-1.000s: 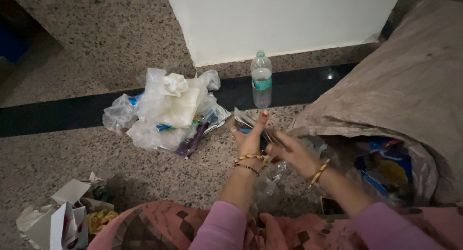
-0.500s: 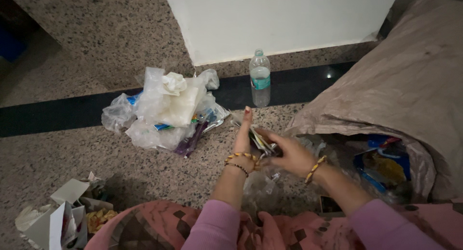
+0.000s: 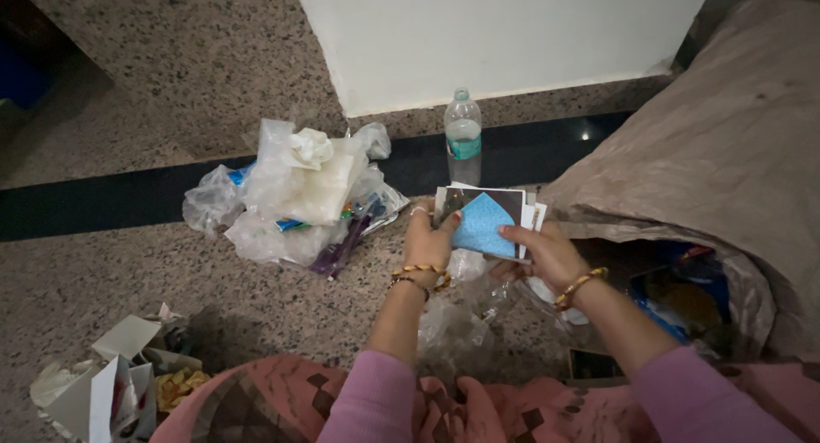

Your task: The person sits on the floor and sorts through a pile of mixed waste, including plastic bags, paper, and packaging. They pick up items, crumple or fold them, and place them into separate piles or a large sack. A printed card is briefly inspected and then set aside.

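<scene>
My left hand (image 3: 427,242) and my right hand (image 3: 547,253) both grip a flat card packet (image 3: 483,221), white-edged with a dark face and a blue patch, held facing me above the floor. The left hand pinches its left edge, the right hand its right edge and bottom. Crumpled clear plastic (image 3: 457,323) lies under my wrists, near my lap.
A clear water bottle (image 3: 463,138) stands just beyond the packet. A heap of plastic bags and wrappers (image 3: 295,191) lies to the left. A big brown paper sack (image 3: 726,152) holding colourful packaging opens at the right. Torn paper and card scraps (image 3: 111,383) sit bottom left.
The packet was edge-on and half hidden between my hands; now it is turned flat toward me and raised, with both hands spread to its sides.
</scene>
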